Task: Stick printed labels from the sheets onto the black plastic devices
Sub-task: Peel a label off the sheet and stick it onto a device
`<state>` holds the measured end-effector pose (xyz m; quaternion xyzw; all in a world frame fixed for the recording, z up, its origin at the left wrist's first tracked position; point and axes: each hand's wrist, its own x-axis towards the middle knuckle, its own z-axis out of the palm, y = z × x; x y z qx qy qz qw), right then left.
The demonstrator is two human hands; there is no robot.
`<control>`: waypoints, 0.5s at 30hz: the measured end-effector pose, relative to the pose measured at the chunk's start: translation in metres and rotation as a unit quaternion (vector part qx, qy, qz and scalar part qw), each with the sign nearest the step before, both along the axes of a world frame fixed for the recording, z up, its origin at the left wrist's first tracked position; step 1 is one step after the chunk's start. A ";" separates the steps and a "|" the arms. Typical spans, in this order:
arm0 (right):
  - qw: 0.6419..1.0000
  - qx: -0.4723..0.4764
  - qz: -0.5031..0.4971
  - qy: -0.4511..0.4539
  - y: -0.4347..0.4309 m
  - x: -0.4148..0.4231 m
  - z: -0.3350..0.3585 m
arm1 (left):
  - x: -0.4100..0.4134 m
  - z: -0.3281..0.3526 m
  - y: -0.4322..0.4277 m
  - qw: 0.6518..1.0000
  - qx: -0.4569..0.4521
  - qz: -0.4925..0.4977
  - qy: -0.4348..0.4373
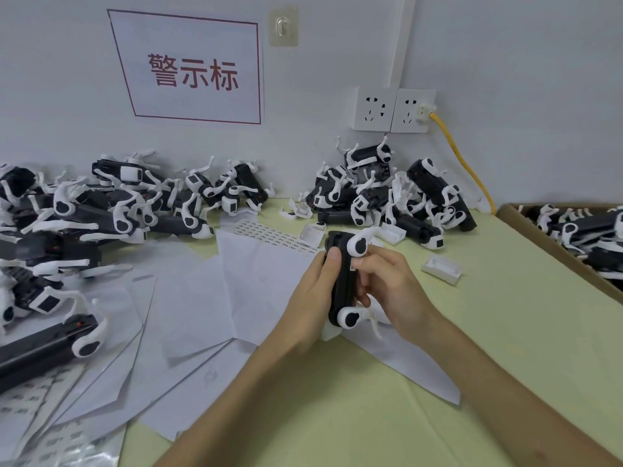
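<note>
I hold a black plastic device (344,281) with white clips upright above the table's middle. My left hand (312,294) grips its left side, thumb on the upper edge. My right hand (387,281) is against its right side, fingers curled, and pinches a small white label (353,264) at the device's edge. A label sheet (269,230) with rows of small printed labels lies just behind the device. More label sheets (40,402) lie at the lower left.
Heaps of black-and-white devices lie at the left (84,210) and back right (397,193). A cardboard box (553,251) of devices sits at the right. Blank backing sheets (188,308) cover the table's left half. Small white trays (441,267) lie near the hands. A yellow cable (468,166) hangs from the wall socket.
</note>
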<state>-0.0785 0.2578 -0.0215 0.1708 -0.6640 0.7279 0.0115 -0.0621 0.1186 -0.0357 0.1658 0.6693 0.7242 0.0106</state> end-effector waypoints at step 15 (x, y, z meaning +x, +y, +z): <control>1.000 -0.004 0.005 -0.002 0.000 0.000 0.002 | -0.002 -0.001 0.000 1.000 -0.002 -0.008 0.000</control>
